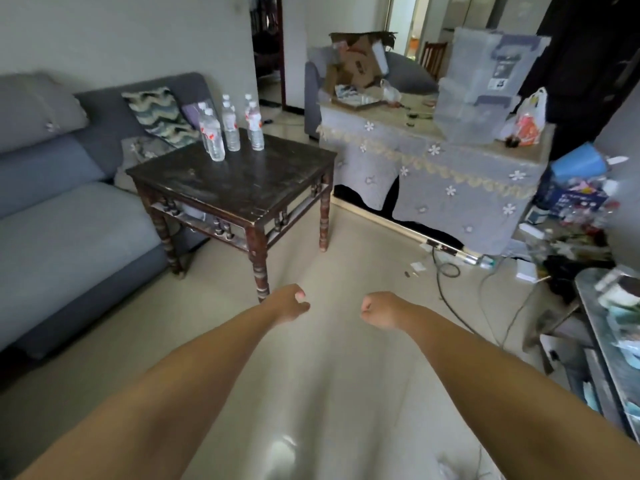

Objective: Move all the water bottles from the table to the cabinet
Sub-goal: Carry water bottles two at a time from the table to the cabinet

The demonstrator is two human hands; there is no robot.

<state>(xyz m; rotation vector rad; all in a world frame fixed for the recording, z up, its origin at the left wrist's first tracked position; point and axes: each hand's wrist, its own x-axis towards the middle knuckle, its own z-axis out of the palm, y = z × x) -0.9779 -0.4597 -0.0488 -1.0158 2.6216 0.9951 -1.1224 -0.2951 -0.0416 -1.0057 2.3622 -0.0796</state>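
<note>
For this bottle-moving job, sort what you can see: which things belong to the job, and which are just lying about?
Belong to the job:
water bottles
dark wooden table
cloth-covered cabinet
left hand, right hand, both curled and holding nothing

Just lying about:
sofa
patterned cushion
cardboard box
clear storage bins

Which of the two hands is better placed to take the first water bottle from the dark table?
Probably the left hand: the water bottles stand on the dark table, ahead on its side. The right hand is farther away. Both are fists holding nothing.
</note>
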